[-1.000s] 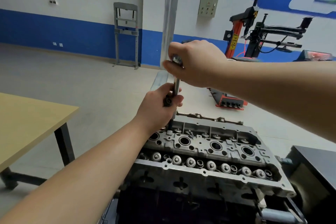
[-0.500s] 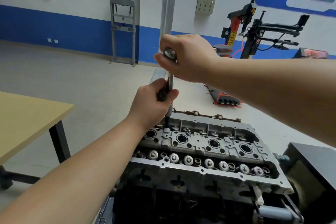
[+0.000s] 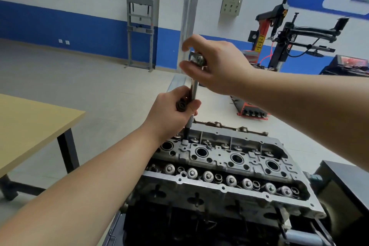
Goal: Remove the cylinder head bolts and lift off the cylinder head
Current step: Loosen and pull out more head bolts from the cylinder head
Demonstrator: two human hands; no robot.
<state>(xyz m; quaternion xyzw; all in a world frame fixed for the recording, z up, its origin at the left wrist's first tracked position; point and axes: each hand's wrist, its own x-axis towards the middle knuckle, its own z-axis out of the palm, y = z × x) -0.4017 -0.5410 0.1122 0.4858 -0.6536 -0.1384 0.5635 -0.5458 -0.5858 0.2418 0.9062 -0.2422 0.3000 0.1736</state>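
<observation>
Cyl. head (image 3: 225, 158) sits on the engine block (image 3: 189, 225), centre-right of view, valve side up; not lifted. Four plug wells run along its middle, valve springs (image 3: 231, 180) in a row along the near edge.

Tool: ratchet w/ long extension bar (image 3: 193, 91), standing approx. upright. Its dark lower end (image 3: 187, 133) drops into the head at the far left corner, next to the first plug well. Bolt itself not visible under the bit.

R hand (image 3: 217, 68): above, at the top of the bar. Thumb and forefinger curl around the chrome ratchet head (image 3: 197, 59), pinching it; remaining fingers hidden behind the hand, cannot tell how they lie.

L hand (image 3: 171, 114): lower down, wrapped around the bar's mid-section, fingers curled tight on it. The same fist also holds a dark ring-shaped part (image 3: 181, 105) at the thumb side; type of part unclear, too blurred.

L forearm crosses over the near left corner of the block; R forearm comes in from the right, well above the head.

Surroundings: wood-top table (image 3: 30, 126) w/ black legs at left, apart from the engine. Grey press frame (image 3: 140, 32) against the blue-banded wall. Tyre changer (image 3: 279, 34), red and black, far right. Black box (image 3: 347, 189) just right of the block.
</observation>
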